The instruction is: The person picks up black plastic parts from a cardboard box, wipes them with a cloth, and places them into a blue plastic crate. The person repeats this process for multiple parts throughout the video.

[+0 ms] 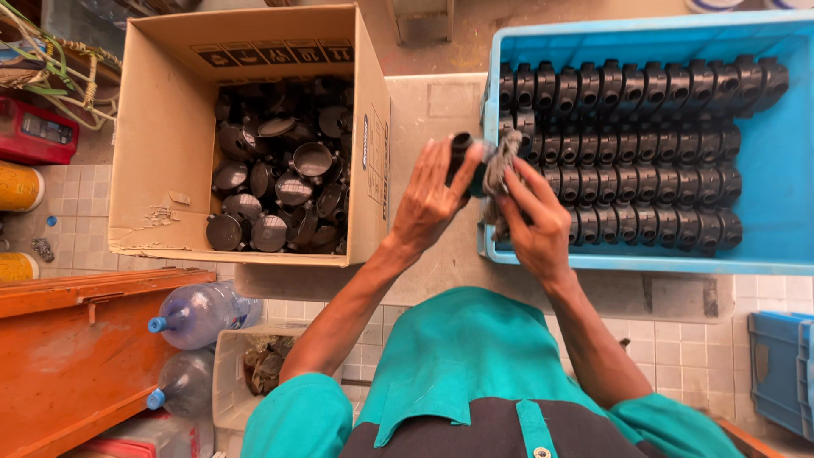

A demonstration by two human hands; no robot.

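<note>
Left hand (432,199) grips a small black plastic fitting (460,153) held just above the pale tiled surface (428,106), between the two containers. Right hand (534,222) pinches a grey rag (502,161) pressed against the fitting; wiping step looks to be in hand. Open brown cardboard box (165,153) on the left holds loose black round plastic parts (280,182). Blue plastic crate (784,161) on the right holds neat rows of black fittings (644,153). Judged next need: steady grip, a free slot near the crate's rows.
</note>
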